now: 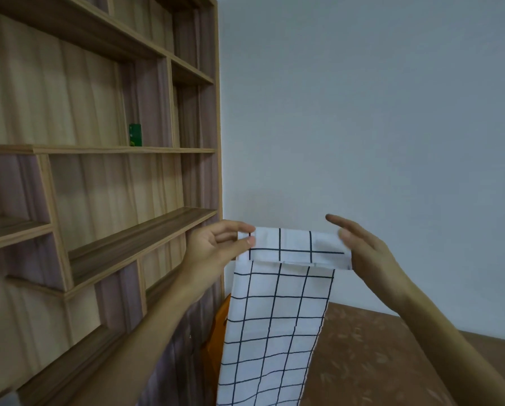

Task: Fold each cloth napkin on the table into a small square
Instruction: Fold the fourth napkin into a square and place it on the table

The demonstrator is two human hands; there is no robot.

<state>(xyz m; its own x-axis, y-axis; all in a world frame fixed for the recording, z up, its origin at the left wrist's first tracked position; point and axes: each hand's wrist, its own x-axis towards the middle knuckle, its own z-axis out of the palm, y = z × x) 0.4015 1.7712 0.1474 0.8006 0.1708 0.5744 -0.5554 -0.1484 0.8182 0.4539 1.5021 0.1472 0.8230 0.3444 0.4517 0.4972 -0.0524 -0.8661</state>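
Head view, 6 o'clock: white grid napkin held up in the air, top edge folded over toward the camera, the rest hanging past the bottom of frame. Left hand, 7 o'clock, pinches the fold's left end between thumb and fingers. Right hand, 4 o'clock, fingers straight, thumb against the fold's right end; can't tell if it pinches. Brown table at 5 o'clock, behind the hanging cloth. Orange object partly hidden by the napkin's left edge. Wooden shelf unit at 9 o'clock, green box on a shelf at 10 o'clock.
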